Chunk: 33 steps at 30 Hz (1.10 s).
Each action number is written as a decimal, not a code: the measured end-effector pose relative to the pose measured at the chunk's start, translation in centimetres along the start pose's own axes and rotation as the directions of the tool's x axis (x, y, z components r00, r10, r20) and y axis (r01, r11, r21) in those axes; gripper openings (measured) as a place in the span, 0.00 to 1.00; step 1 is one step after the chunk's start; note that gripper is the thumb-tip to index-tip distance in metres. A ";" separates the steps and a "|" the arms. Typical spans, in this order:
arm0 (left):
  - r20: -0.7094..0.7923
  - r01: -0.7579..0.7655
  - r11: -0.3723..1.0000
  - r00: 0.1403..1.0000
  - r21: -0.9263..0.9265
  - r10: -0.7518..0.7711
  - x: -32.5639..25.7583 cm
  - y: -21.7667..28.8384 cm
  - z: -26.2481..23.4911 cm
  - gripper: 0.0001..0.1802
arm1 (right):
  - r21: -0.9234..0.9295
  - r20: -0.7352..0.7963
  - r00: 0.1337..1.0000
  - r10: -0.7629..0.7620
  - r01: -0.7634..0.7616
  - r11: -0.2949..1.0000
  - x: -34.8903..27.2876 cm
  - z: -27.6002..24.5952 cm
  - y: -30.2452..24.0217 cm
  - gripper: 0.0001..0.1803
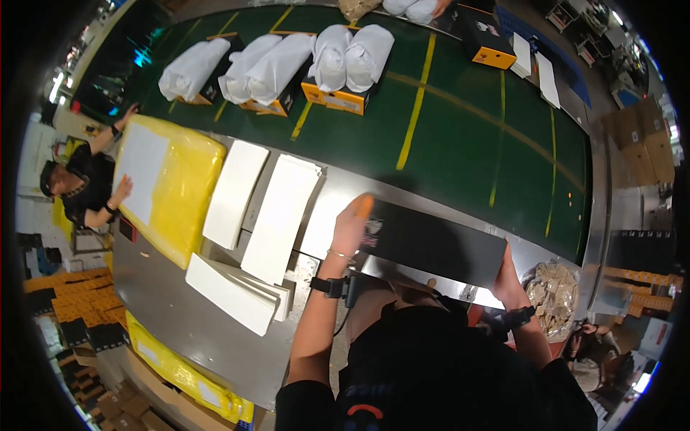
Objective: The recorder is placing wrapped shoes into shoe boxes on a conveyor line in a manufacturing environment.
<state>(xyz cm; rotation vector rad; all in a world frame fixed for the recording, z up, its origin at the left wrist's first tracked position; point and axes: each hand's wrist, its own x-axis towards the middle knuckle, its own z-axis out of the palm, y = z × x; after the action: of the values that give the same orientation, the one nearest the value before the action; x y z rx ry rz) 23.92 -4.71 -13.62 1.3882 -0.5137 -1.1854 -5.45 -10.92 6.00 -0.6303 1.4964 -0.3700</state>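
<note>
In front of my body, at the near edge of the green conveyor belt (460,136), I hold a long black cardboard box (438,248). My left hand (351,228) is closed on its left end, with orange showing at the fingertips. My right hand (509,279) grips the right end, its fingers partly hidden behind the box. Left of my left hand lie stacks of white card sheets (280,215), and a fanned stack (233,291) sits closer to me. Farther off on the belt, white paper-wrapped bundles (348,57) sit in open black-and-orange boxes (334,99).
A yellow plastic-wrapped pack (183,190) lies on the metal table at left, with a co-worker (83,179) touching it. A clear bag of crumpled brown paper (552,298) stands by my right arm. Across the belt are another black-and-orange box (489,43) and another person's hand (440,7).
</note>
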 end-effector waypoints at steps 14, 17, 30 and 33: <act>0.386 -0.428 0.901 0.845 0.074 0.370 -7.8 9.9 4.4 0.46 | 0.183 -0.356 0.929 -0.106 0.180 0.966 -4.9 -4.5 5.4 0.35; 0.330 -0.519 0.846 0.824 0.117 0.460 -9.3 12.2 4.7 0.45 | 0.190 -0.373 0.920 -0.116 0.199 0.961 -4.7 -6.7 6.3 0.34; 0.350 -0.440 0.865 0.871 0.242 0.345 -12.8 14.4 5.8 0.42 | 0.166 -0.393 0.914 -0.106 0.184 0.969 -5.1 -8.8 7.8 0.34; 0.342 -0.434 0.867 0.875 0.246 0.342 -13.2 14.2 5.8 0.41 | 0.162 -0.394 0.912 -0.113 0.190 0.968 -5.0 -9.5 8.3 0.34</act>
<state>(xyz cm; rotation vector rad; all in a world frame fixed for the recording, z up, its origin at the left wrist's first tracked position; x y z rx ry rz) 18.46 0.69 5.12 1.2933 -1.1842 -0.9961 -16.37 -2.89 5.42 -0.5369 1.7576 -0.7901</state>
